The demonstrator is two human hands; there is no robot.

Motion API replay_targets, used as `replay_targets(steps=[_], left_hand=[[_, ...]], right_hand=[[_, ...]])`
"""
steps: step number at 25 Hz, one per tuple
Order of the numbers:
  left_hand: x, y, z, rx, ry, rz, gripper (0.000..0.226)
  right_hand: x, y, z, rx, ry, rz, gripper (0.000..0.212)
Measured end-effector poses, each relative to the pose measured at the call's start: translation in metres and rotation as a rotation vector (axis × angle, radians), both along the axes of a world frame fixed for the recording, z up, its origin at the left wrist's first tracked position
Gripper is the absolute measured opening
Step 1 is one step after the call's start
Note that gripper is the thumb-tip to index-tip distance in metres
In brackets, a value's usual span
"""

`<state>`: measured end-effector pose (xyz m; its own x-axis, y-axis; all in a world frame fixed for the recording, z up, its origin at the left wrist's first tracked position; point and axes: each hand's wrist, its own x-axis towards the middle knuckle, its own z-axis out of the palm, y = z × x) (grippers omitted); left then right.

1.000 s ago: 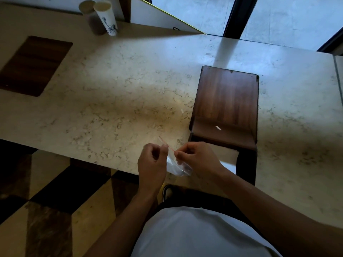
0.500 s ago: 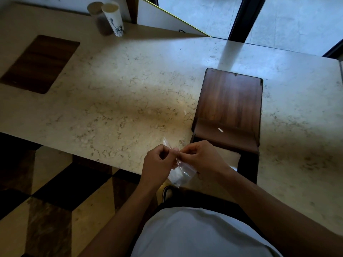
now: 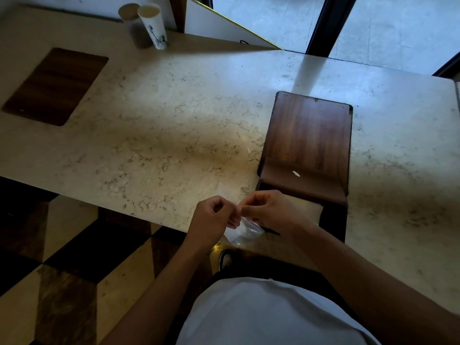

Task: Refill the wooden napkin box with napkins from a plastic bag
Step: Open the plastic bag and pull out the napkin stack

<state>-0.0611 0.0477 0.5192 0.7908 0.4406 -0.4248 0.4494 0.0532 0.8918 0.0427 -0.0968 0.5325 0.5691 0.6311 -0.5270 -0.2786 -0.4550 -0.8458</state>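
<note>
A dark wooden napkin box [image 3: 308, 135] stands on the marble table [image 3: 174, 135], right of centre. White napkins [image 3: 311, 210] show in its near opening. A small clear plastic bag [image 3: 242, 231] hangs at the table's near edge, just left of the box. My left hand [image 3: 211, 220] and my right hand [image 3: 271, 212] both pinch the bag's top, fingertips almost touching. The bag's contents are too faint to make out.
Two paper cups [image 3: 151, 26] stand at the far left of the table. A dark wooden board [image 3: 54, 85] lies flat at the left. A small white scrap [image 3: 296, 173] rests on the box's ledge. Checkered floor lies below the near edge.
My two hands have come closer together on the bag's top. The thin red strip seen a second ago is no longer visible. The box has not moved.
</note>
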Motion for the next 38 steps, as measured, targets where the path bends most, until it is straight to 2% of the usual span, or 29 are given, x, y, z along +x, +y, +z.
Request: replay_targets(steps=[7, 14, 21, 23, 30, 33, 35, 38], left_hand=[[0.000, 0.002, -0.002, 0.062, 0.016, -0.041, 0.023], [0.003, 0.000, 0.001, 0.141, 0.075, -0.016, 0.025], [0.004, 0.002, 0.000, 0.176, 0.126, -0.010, 0.025], [0.004, 0.003, 0.000, 0.177, 0.126, -0.008, 0.025], [0.004, -0.001, -0.001, 0.099, 0.109, -0.009, 0.035], [0.003, -0.003, -0.004, 0.114, 0.089, -0.080, 0.036], [0.000, 0.000, -0.005, 0.071, 0.054, -0.145, 0.033], [-0.005, 0.022, -0.001, 0.006, 0.041, -0.325, 0.027]], right_hand=[[-0.001, -0.001, 0.001, 0.034, 0.110, -0.013, 0.011], [-0.009, 0.006, 0.002, -0.010, 0.028, 0.029, 0.015], [-0.014, 0.009, 0.003, -0.031, -0.349, 0.156, 0.010], [-0.014, 0.011, 0.001, -0.038, -0.398, 0.192, 0.007], [-0.013, 0.016, -0.008, -0.083, -0.289, 0.082, 0.010], [-0.014, 0.020, -0.009, -0.138, -0.293, 0.059, 0.016], [-0.012, 0.019, -0.007, -0.164, -0.382, 0.118, 0.020], [-0.002, 0.015, 0.001, -0.159, -0.491, 0.434, 0.026]])
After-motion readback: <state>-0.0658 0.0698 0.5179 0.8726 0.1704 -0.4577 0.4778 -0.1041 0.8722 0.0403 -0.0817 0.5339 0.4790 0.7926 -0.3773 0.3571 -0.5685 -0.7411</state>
